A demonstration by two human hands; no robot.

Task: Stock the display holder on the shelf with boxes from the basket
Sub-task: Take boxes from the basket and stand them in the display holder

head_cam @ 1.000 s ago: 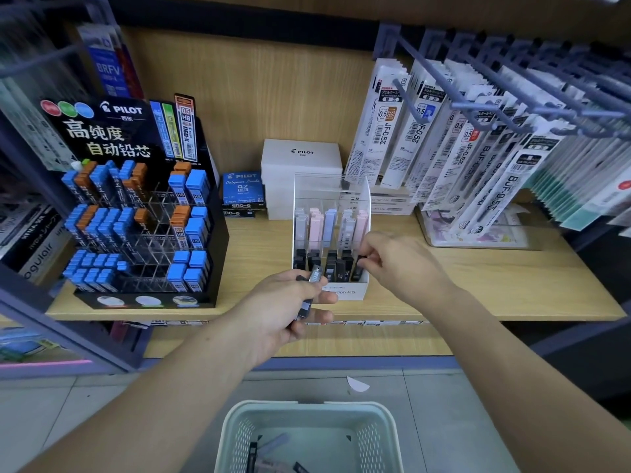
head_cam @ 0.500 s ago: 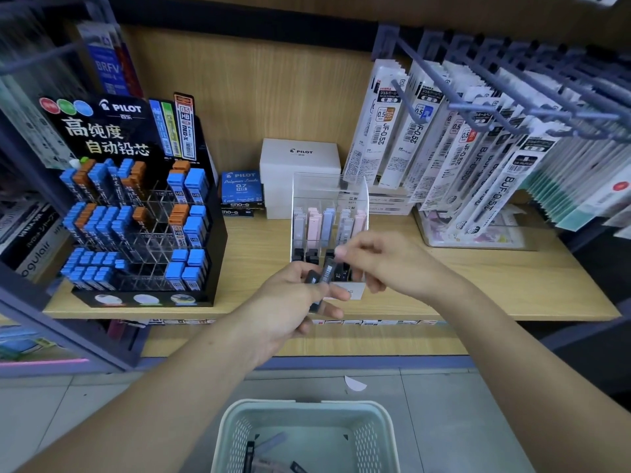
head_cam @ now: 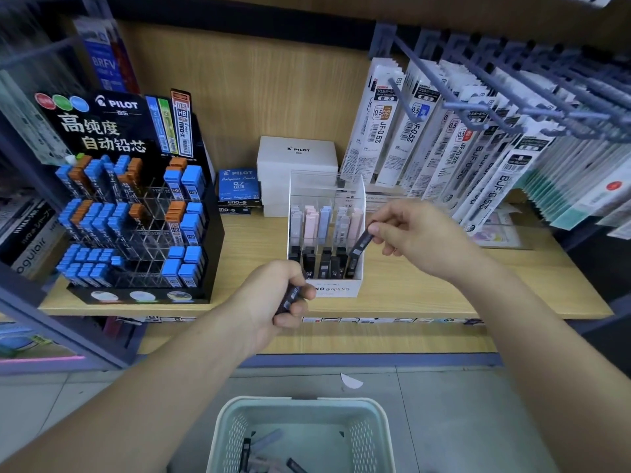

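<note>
Display holder [head_cam: 336, 288] is set on the wooden shelf [head_cam: 444, 295], dark boxes [head_cam: 324, 264] in its front row. One dark box [head_cam: 362, 245] is pinched, tilted, by the right hand [head_cam: 420, 240] over the front right slot. A second box [head_cam: 290, 297] is gripped by the left hand [head_cam: 263, 302]; more are seen in the basket [head_cam: 300, 402].

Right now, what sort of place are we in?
Most likely a stationery shop aisle. A Pilot lead display stand sits on the wooden shelf, packaged pen refills hang in rows from pegs, and a plastic basket holding a few small boxes stands on the floor below.
</note>
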